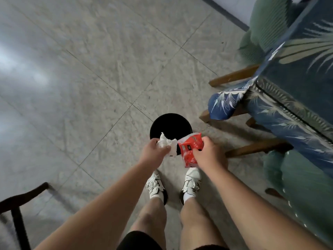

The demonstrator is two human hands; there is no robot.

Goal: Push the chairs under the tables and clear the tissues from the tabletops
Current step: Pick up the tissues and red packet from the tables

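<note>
Standing over a black bin (171, 127) on the tiled floor (90, 69), the person held both hands out above its near rim. The left hand (155, 150) was clamped on a crumpled white tissue (168, 144), fingers curled round the wad so that loose ends stuck out toward twelve o'clock. The right hand (209, 152) gripped a red packet (191, 150) by its edge at three o'clock, thumb and fingers pinching the wrapper. Tissue and packet were just beside each other, nearly touching, with the dark mouth of the bin directly beyond them.

The tissue looked very light and soft, likely to flutter or cling to the fingers when let go, so a firm hold round the middle of the wad suited it, and a release low over the opening would probably keep it from drifting onto the floor. The packet seemed thin, crinkly and a little slippery; a pinch on a flat edge seemed enough, since it appeared nearly empty, though that was only a judgement.

At two o'clock stood a desk under a blue leaf-print cloth (292, 91), with green chairs (302, 186) and wooden legs (234, 75) showing beside it. A dark chair (19, 201) sat at eight o'clock
</note>
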